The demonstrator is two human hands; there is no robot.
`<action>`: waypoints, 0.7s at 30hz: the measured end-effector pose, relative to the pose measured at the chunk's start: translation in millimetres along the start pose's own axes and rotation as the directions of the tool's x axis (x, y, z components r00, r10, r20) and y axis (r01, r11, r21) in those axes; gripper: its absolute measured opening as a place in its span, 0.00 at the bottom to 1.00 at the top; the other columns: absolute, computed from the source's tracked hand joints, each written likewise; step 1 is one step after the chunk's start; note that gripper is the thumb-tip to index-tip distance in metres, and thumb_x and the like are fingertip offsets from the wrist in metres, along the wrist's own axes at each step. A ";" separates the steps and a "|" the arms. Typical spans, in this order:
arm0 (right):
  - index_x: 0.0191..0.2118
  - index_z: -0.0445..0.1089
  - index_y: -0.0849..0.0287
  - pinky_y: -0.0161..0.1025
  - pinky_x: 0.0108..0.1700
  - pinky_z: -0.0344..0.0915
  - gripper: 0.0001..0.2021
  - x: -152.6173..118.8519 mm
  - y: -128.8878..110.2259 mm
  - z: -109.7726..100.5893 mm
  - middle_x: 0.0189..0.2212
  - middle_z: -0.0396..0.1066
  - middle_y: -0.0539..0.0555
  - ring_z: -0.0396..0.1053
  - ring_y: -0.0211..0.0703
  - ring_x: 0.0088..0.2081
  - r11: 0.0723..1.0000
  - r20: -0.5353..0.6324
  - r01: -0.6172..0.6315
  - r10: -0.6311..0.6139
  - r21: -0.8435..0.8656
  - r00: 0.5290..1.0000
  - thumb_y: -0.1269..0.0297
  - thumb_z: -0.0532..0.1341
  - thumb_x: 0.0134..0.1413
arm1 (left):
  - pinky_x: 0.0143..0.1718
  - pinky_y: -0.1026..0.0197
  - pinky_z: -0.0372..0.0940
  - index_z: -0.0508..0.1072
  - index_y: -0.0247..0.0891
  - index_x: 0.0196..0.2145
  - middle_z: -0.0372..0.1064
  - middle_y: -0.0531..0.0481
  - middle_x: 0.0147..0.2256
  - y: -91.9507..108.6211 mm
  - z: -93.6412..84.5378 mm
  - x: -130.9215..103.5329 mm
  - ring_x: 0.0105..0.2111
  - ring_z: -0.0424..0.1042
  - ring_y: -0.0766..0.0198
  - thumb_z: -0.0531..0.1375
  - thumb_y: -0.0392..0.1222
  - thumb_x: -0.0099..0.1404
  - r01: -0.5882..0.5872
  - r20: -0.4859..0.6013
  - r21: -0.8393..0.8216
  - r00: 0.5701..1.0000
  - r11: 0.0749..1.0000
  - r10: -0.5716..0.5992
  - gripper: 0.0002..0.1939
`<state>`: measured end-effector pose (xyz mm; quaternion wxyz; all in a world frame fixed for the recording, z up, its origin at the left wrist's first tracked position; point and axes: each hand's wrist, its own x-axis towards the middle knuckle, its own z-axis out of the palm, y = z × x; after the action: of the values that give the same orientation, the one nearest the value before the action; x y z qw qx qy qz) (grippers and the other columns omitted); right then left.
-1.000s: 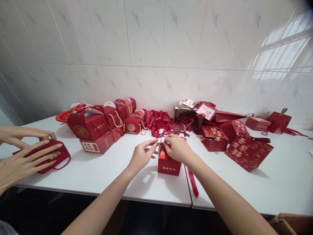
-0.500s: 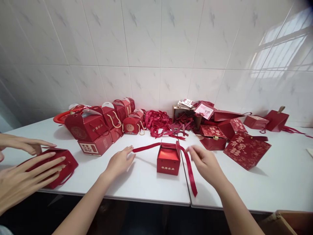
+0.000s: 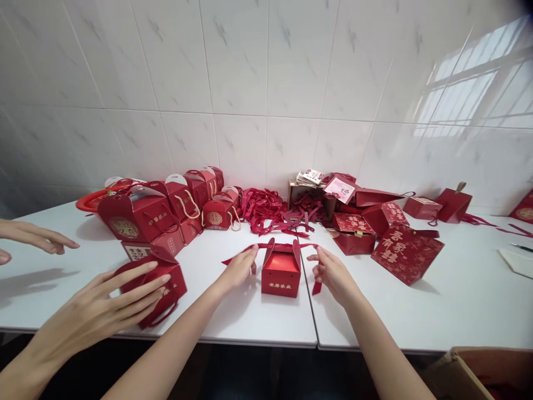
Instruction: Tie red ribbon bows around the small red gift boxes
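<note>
- My left hand [image 3: 240,270] pinches a red ribbon [image 3: 306,245] between thumb and fingertips, a short flat tail of it jutting out past my knuckles.
- My right hand [image 3: 333,275] pinches the same ribbon on its other side, fingers curled, with a loose end hanging below them.
- Between my hands stands a small red card box [image 3: 280,281], upright, square-cornered and smooth, with gold characters on its front; two peaked side flaps rise at its top, and the ribbon stretches level across them, smooth and narrow.
- Under both hands the worktop [image 3: 250,325] is white and flat, with a seam running just inside my right hand.
- Left of my left hand, a co-worker's hand [image 3: 97,305] lies with spread fingers over another red box [image 3: 177,280], which has a cord loop; their other hand [image 3: 31,236] hovers farther left, fingers extended.
- Beyond my left hand, glossy gable-topped boxes [image 3: 135,216] are stacked, some with twisted cream rope handles [image 3: 188,206].
- Straight ahead of my hands, a tangled heap of ribbons [image 3: 264,206] lies soft and crumpled.
- Beyond my right hand, a floral-printed red carton [image 3: 408,255] leans at a tilt, its faces stiff and angular.
</note>
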<state>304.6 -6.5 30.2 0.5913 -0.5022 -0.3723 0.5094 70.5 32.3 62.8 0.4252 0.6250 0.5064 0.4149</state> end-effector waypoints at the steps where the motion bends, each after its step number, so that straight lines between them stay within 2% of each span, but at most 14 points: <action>1: 0.38 0.65 0.57 0.31 0.22 0.57 0.20 1.7 -0.3 2.5 0.36 0.68 0.51 0.61 0.31 0.22 0.997 -0.030 0.023 -0.021 0.074 0.999 0.46 0.62 0.47 | 0.26 0.60 0.61 0.72 0.41 0.18 0.68 0.50 0.21 1.3 1.5 6.8 0.21 0.66 0.62 0.59 0.54 0.59 0.015 -0.010 -0.090 1.000 0.996 -0.016 0.18; 3: 0.38 0.64 0.56 0.31 0.24 0.61 0.22 6.0 -2.3 7.2 0.37 0.68 0.52 0.63 0.32 0.25 0.978 -0.078 0.074 -0.060 0.195 0.995 0.43 0.61 0.45 | 0.29 0.61 0.63 0.74 0.42 0.24 0.70 0.50 0.28 4.7 1.2 19.5 0.26 0.68 0.63 0.60 0.51 0.59 0.038 0.016 -0.294 0.999 0.955 -0.034 0.12; 5: 0.35 0.64 0.56 0.31 0.23 0.60 0.23 11.2 -6.8 10.8 0.34 0.68 0.51 0.61 0.32 0.24 0.954 -0.124 0.129 -0.098 0.271 0.987 0.41 0.61 0.45 | 0.33 0.62 0.64 0.76 0.43 0.29 0.71 0.50 0.33 10.2 -2.0 28.5 0.30 0.69 0.64 0.62 0.48 0.58 0.024 0.000 -0.515 1.000 0.857 -0.028 0.08; 8: 0.33 0.66 0.57 0.30 0.23 0.60 0.22 17.8 -18.4 13.6 0.29 0.67 0.49 0.61 0.32 0.24 0.919 -0.206 0.229 -0.168 0.320 0.964 0.42 0.64 0.42 | 0.34 0.63 0.64 0.77 0.41 0.36 0.72 0.49 0.34 23.6 -7.8 33.1 0.33 0.69 0.64 0.61 0.49 0.58 -0.033 -0.015 -0.634 0.999 0.773 0.030 0.12; 13: 0.33 0.70 0.58 0.30 0.27 0.61 0.18 20.6 -46.6 14.8 0.28 0.69 0.48 0.63 0.33 0.27 0.892 -0.243 0.357 -0.294 0.277 0.924 0.55 0.72 0.35 | 0.34 0.62 0.64 0.76 0.35 0.43 0.74 0.44 0.38 52.4 -10.5 27.8 0.36 0.70 0.62 0.62 0.52 0.57 -0.122 0.013 -0.540 0.988 0.833 0.154 0.21; 16: 0.31 0.72 0.60 0.32 0.29 0.63 0.15 20.1 -63.7 17.7 0.27 0.69 0.49 0.64 0.35 0.27 0.883 -0.199 0.447 -0.416 0.145 0.887 0.55 0.70 0.40 | 0.35 0.62 0.64 0.76 0.35 0.44 0.75 0.45 0.39 65.8 -8.4 27.6 0.36 0.71 0.62 0.66 0.49 0.53 -0.225 -0.083 -0.429 0.974 0.875 0.209 0.23; 18: 0.32 0.72 0.60 0.35 0.33 0.66 0.15 19.8 -74.1 21.2 0.28 0.71 0.51 0.67 0.37 0.30 0.853 -0.154 0.518 -0.504 0.066 0.850 0.53 0.68 0.43 | 0.36 0.61 0.64 0.77 0.34 0.42 0.76 0.45 0.37 72.8 -6.5 29.1 0.36 0.71 0.61 0.66 0.49 0.52 -0.281 -0.139 -0.369 0.959 0.886 0.247 0.21; 21: 0.35 0.72 0.59 0.37 0.38 0.68 0.15 18.4 -89.6 28.0 0.31 0.73 0.51 0.70 0.39 0.33 0.810 -0.075 0.582 -0.577 0.071 0.813 0.56 0.69 0.42 | 0.41 0.61 0.64 0.79 0.33 0.34 0.76 0.45 0.37 82.6 -4.1 30.7 0.40 0.72 0.59 0.65 0.49 0.54 -0.347 -0.124 -0.323 0.938 0.880 0.324 0.16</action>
<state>302.2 19.6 122.2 0.7495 -0.3501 -0.4695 0.3086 94.1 52.7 145.4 0.4315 0.6062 0.3249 0.5838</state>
